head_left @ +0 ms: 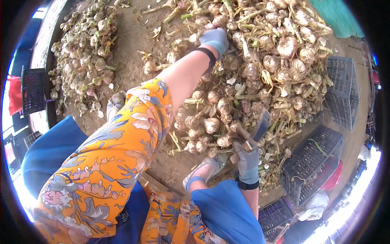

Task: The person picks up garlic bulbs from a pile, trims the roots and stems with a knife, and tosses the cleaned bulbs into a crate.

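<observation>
My left hand point(215, 40), in a grey-blue glove with a dark wrist strap, reaches into the upper part of a big pile of garlic bulbs point(286, 46) with stalks. Its fingers are hidden, so I cannot tell if they hold a bulb. Lower down, near my foot, my right hand point(247, 162), gloved too, is closed round a knife point(261, 125). The broad blade points up and to the right, just over the pile's lower edge. Soil-covered bulbs point(211, 125) lie between my two hands.
Another garlic heap point(83, 61) lies at the upper left on the dirt floor point(136, 40). Dark plastic crates point(313, 158) stand along the right, with one more crate point(33, 91) at the far left. My shoe point(205, 171) is close to the pile. Green cloth point(339, 18) shows top right.
</observation>
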A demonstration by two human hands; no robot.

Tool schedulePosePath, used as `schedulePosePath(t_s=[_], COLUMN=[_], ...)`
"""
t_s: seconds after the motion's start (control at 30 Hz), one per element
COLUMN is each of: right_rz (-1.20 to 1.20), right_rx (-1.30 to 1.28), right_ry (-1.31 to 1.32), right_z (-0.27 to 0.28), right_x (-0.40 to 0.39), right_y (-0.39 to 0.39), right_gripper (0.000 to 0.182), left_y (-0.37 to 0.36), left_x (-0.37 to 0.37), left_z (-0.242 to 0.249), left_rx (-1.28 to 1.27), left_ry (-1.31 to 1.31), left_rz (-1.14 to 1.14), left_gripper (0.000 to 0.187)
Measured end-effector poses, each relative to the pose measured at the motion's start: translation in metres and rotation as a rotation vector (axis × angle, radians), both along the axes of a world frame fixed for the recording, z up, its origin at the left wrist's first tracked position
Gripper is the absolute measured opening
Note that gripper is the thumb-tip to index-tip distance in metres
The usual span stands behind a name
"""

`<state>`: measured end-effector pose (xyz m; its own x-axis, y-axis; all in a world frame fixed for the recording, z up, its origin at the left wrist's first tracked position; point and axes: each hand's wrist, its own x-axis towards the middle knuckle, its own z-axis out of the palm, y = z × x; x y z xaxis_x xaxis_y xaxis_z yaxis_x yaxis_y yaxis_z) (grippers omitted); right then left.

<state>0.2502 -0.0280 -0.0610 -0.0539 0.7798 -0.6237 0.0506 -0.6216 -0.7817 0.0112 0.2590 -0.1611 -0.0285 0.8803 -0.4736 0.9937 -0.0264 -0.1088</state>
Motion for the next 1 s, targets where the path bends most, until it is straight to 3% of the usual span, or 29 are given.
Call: schedulePosePath(t_s=[0.03,0.1,0.17,0.3,0.33,0.37,0.4,0.43,0.47,0.53,0.6,0.67,0.73,0.8,0.83,0.93,1.0], right_rz=[-0.006,-0.004,0.042,0.000,-0.005,-0.005,0.000,0.000,0.040,0.032,0.006,0.003,-0.022,-0.016,-0.008,-0.039,0.015], right_rx=[-0.029,-0.082,0.010,-0.039,-0.017,-0.012,0.044,0.101,0.154,0.101,0.042,0.058,0.079,0.095,0.110,0.082,0.121], right_ry=[0.027,0.004,0.087,0.091,0.095,0.098,0.093,0.086,0.120,0.110,0.099,0.094,0.095,0.101,0.109,0.100,0.057], right_z=[0.002,0.015,0.012,0.023,0.024,0.024,0.023,0.019,0.007,0.019,0.021,0.017,0.017,0.013,0.011,0.020,0.015], right_x=[0.000,-0.008,-0.009,-0.015,-0.016,-0.016,-0.015,-0.013,-0.003,0.004,0.007,0.012,0.013,0.020,0.021,0.014,0.011], right_y=[-0.001,0.003,0.002,-0.003,-0.004,-0.007,-0.009,-0.012,-0.014,-0.008,-0.009,-0.007,-0.008,-0.006,-0.006,-0.004,-0.005], right_gripper=[0.044,0.044,0.044,0.046,0.046,0.046,0.046,0.046,0.046,0.045,0.044,0.046,0.047,0.046,0.045,0.043,0.044], left_y=[-0.007,-0.005,-0.005,-0.011,-0.007,-0.019,-0.027,-0.056,-0.067,-0.121,-0.163,-0.161,-0.152,-0.133,-0.119,-0.060,-0.046], left_x=[0.001,-0.007,-0.008,-0.014,-0.023,-0.033,-0.042,-0.050,-0.069,-0.095,-0.115,-0.126,-0.105,-0.081,-0.074,-0.045,-0.008], left_z=[0.024,0.011,0.024,0.030,0.007,0.018,0.005,0.045,0.034,0.048,0.028,0.006,0.021,0.041,0.041,0.031,0.040], left_rx=[0.119,0.215,0.156,0.087,0.112,0.060,0.171,0.120,0.041,0.103,0.503,0.582,-0.137,0.024,0.021,0.147,0.056], left_ry=[-0.377,-0.400,-0.303,-0.258,-0.303,-0.405,-0.408,-0.472,-0.603,-1.438,-1.527,-1.843,-2.600,-2.152,-2.150,-1.196,-0.711], left_rz=[0.454,0.375,0.237,0.149,0.183,0.262,0.304,0.321,0.442,0.746,0.400,0.189,0.716,0.955,0.954,0.422,0.100], left_gripper=[0.034,0.022,0.026,0.034,0.041,0.046,0.052,0.050,0.046,0.034,0.027,0.029,0.031,0.036,0.036,0.037,0.038])
